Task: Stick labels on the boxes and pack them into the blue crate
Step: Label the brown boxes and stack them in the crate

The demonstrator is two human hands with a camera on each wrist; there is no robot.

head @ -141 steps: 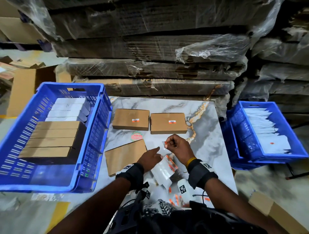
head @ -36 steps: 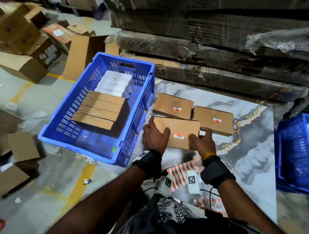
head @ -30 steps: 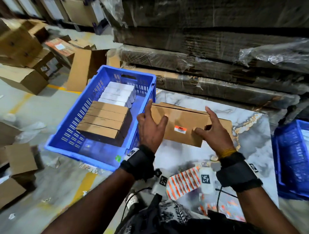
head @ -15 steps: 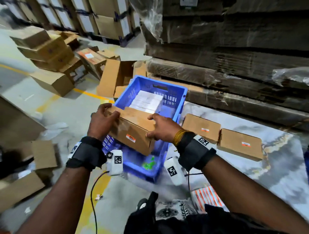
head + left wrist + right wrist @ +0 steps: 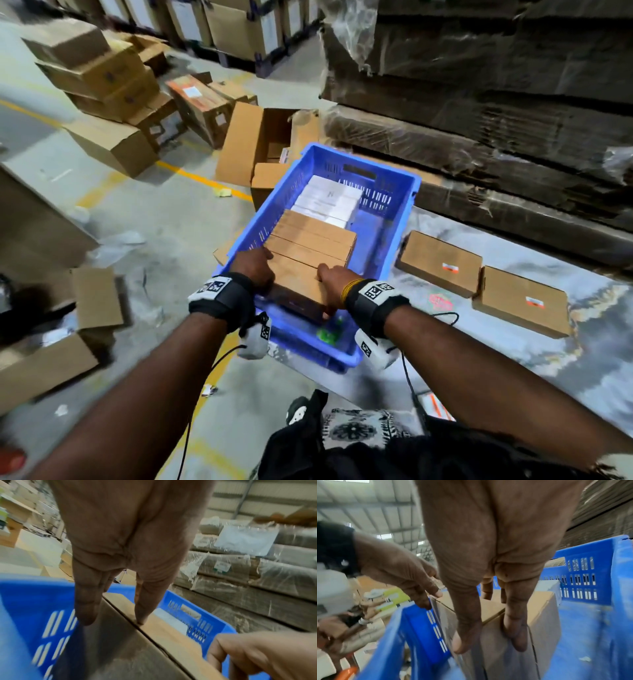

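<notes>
Standing box (image 5: 297,280) in crate (image 5: 404,219); fingers (image 5: 517,635) on both ends

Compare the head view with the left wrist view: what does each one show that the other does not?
Only the head view shows the two labelled boxes left on the marble table, and the row of brown boxes standing in the crate.

Only the left wrist view shows the left fingertips at the box's top edge.

Both show the blue crate, the left hand, the right hand and the box being lowered.
</notes>
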